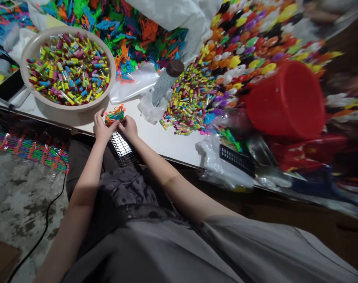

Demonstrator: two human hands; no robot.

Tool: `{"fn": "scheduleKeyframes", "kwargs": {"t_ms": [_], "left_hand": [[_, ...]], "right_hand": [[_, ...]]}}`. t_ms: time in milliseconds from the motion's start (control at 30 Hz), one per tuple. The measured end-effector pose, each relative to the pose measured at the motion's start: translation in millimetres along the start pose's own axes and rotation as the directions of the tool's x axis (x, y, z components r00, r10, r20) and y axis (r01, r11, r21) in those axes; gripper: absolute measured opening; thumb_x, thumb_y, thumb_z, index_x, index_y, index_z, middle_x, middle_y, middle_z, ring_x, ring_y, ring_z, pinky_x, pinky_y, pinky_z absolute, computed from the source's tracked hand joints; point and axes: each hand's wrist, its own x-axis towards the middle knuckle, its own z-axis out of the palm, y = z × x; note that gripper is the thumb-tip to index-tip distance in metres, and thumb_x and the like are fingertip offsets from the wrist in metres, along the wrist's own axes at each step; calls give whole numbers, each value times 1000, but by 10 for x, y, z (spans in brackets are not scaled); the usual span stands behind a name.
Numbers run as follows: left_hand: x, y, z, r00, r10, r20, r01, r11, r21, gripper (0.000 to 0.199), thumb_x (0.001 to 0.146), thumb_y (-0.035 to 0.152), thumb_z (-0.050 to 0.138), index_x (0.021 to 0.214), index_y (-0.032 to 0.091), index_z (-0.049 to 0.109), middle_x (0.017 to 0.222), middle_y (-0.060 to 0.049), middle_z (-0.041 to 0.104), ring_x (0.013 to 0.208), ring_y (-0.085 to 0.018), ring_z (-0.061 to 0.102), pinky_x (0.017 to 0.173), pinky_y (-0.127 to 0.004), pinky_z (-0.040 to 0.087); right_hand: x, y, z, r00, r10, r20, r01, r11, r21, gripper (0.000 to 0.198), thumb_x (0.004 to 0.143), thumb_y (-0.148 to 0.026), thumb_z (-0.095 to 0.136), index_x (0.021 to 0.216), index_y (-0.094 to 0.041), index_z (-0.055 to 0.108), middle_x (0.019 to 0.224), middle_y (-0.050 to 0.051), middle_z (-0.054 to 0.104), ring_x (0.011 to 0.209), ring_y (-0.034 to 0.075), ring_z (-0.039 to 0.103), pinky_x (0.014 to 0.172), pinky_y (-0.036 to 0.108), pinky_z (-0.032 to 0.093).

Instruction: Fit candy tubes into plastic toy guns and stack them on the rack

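Observation:
Just over the table's front edge, both hands are together at a small bunch of orange, green and blue plastic pieces [115, 115]. My left hand [101, 129] is on the bunch's left side, its thumb and fingers closed around it. From the right, my right hand [129, 128] pinches at the near side of the same bunch. Whether a clear bag surrounds the pieces is too small to tell. Below the hands, a black wire rack [123, 147] with a grid and a row of rings reaches from the table edge over my lap.
A round basin [67, 107] of small coloured tubes stands at left. Behind lie bright plastic pieces [149, 29] and a clear bag [134, 83]. Rightward are a grey dotted cylinder [164, 84], loose tubes [187, 98], a red bucket [273, 102] and a black basket [236, 159].

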Motion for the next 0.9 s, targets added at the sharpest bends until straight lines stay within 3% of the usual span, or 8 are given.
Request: {"fn": "scheduleKeyframes", "kwargs": {"t_ms": [100, 200, 467, 600, 767, 900], "left_hand": [[102, 5, -10, 994, 42, 105, -35, 997, -71, 47, 72, 42, 72, 110, 21, 53, 115, -10, 55, 113, -23, 55, 103, -37, 43], [115, 10, -16, 988, 69, 139, -56, 994, -95, 35, 78, 41, 66, 105, 20, 57, 109, -9, 57, 108, -21, 58, 103, -36, 43], [48, -69, 54, 991, 38, 130, -26, 995, -93, 38, 83, 49, 58, 109, 21, 58, 111, -9, 61, 107, -20, 60, 101, -36, 44], [63, -142, 97, 989, 35, 141, -18, 993, -114, 48, 79, 51, 63, 116, 23, 52, 115, -9, 59, 111, -21, 59, 100, -37, 45], [-57, -267, -6, 994, -2, 113, 9, 998, -64, 70, 63, 37, 80, 120, 24, 42, 121, -10, 54, 108, -21, 58, 89, -34, 50], [-212, -330, -48, 995, -102, 22, 101, 994, 39, 47, 64, 23, 78, 100, 19, 47, 98, -5, 56, 86, -16, 59, 81, -30, 49]], "right_hand": [[-11, -30, 7, 1000, -8, 24, 9, 999, -34, 21, 76, -28, 56, 71, -21, 37, 69, -1, 48, 68, 14, 45, 67, 26, 35], [-37, -64, 2, 1000, 16, 15, -15, 998, -64, 25, 75, -30, 57, 70, -22, 34, 67, -2, 46, 65, 14, 42, 63, 26, 34], [-97, -50, -12, 999, 44, 1, -43, 996, -74, 24, 76, -30, 56, 74, -22, 34, 69, -1, 47, 67, 15, 43, 63, 26, 33], [-56, -20, -13, 999, 26, 28, -25, 999, -44, 26, 75, -30, 57, 73, -22, 32, 68, -2, 45, 67, 15, 43, 62, 26, 33], [-43, -11, -11, 1000, -10, 16, 11, 1000, -24, 30, 73, -30, 60, 71, -23, 30, 69, -1, 44, 68, 15, 42, 66, 28, 36], [-76, -33, -33, 999, -23, -23, 22, 999, -45, 26, 74, -28, 57, 70, -22, 33, 68, 0, 46, 69, 16, 42, 70, 31, 38]]}}
